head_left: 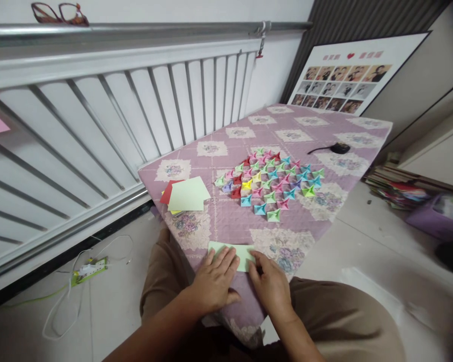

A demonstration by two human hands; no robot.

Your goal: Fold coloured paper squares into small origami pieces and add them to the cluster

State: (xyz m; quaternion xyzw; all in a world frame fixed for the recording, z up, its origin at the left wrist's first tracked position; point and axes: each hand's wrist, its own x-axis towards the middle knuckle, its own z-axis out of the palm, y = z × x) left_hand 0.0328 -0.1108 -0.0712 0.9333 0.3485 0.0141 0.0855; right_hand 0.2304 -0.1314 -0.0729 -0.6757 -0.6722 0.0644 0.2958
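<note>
A light green sheet of paper [244, 257], an oblong that looks folded, lies near the table corner closest to me. My left hand [217, 279] rests flat across its left part, fingers stretched out and thumb apart. At the paper's right end, my right hand [270, 284] has curled fingers, with thumb and forefinger at the edge. Further back stand several small folded paper pieces [273, 175] in green, pink, red, blue, yellow and purple, set in slanting rows. To the left is a loose pile of square paper sheets [189, 193], pale green on top, red and yellow beneath.
A purple flowered cloth covers the table [230, 226]. Toward its right edge lies a small black object with a cord [340, 148]. A white radiator [166, 105] runs along the left side. On the floor is a power strip [90, 270] with cables. A photo board [340, 75] leans behind.
</note>
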